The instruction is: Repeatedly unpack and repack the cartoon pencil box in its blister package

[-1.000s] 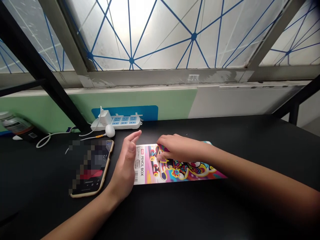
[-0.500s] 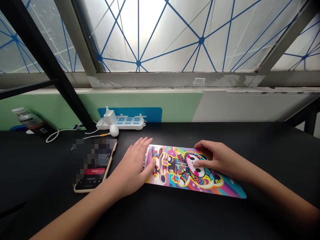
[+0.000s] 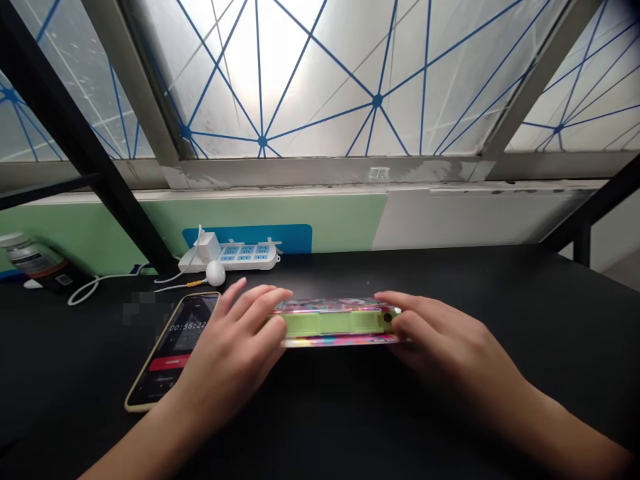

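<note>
A colourful printed pencil box [image 3: 335, 323] lies on the black table in front of me, its lime-green long side facing me between bright printed edges. My left hand [image 3: 233, 353] grips its left end, with the fingers curved over the box. My right hand [image 3: 440, 340] holds the right end, and its fingers cover that corner. The cartoon cover is turned away, so its print is mostly hidden.
A phone [image 3: 170, 350] in a tan case lies just left of my left hand. Behind the box are a white power strip [image 3: 230, 259] with a plugged-in charger, a round white object [image 3: 215, 273] on a cable, and a bottle [image 3: 30, 257] far left.
The pencil box has turned from lying flat, cartoon cover up, to showing its green long side. My hands moved from resting on the cover to gripping both ends.
</note>
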Tool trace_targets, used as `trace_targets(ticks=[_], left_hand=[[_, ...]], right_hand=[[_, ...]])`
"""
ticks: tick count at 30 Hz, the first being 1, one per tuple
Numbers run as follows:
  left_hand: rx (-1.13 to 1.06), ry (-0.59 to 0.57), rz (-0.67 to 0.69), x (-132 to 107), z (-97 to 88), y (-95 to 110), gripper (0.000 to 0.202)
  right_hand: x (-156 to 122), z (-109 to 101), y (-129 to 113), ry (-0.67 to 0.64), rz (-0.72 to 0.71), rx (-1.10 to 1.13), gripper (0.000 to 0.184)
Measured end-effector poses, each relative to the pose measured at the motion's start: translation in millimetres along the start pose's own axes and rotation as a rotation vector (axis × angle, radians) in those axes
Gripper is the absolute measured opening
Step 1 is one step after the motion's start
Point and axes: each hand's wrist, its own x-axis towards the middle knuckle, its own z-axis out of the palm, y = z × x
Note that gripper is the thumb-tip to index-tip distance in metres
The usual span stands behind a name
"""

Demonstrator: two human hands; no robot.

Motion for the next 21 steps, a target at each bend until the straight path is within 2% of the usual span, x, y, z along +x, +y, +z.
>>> trace_targets(ticks=[2, 4, 7, 11, 15, 18, 21], left_hand=[[-0.026, -0.111, 0.071, 0, 2.9, 6, 0.01], [-0.085, -0.198, 0.087, 1, 6.0, 10, 0.004], [-0.183, -0.258, -0.005, 3, 8.6, 10, 0.022], [-0.195, -0.272, -0.106, 1, 15.1, 2, 0.032], [-0.142, -0.355, -0.157, -4, 26.3, -6, 0.065], [-0.15, -0.402, -0.184, -6, 29.6, -7, 0.072], [-0.119, -0.387, -0.196, -6, 28.1, -5, 0.076]], right_hand=[[2, 5, -4, -0.075, -0.085, -0.055, 0.014], [2, 12, -6, -0.16, -0.14, -0.087, 0.015], [1, 22, -11, -0.267, -0.177, -0.077, 0.017], [-1, 23, -14, -0.329, -0.195, -0.01, 0.022], [4, 15, -9, -0.352, -0.149, 0.129, 0.042], [8, 15, 0, -0.355, -0.081, 0.232, 0.045], [8, 24, 10, -0.359, 0.008, 0.277, 0.061]])
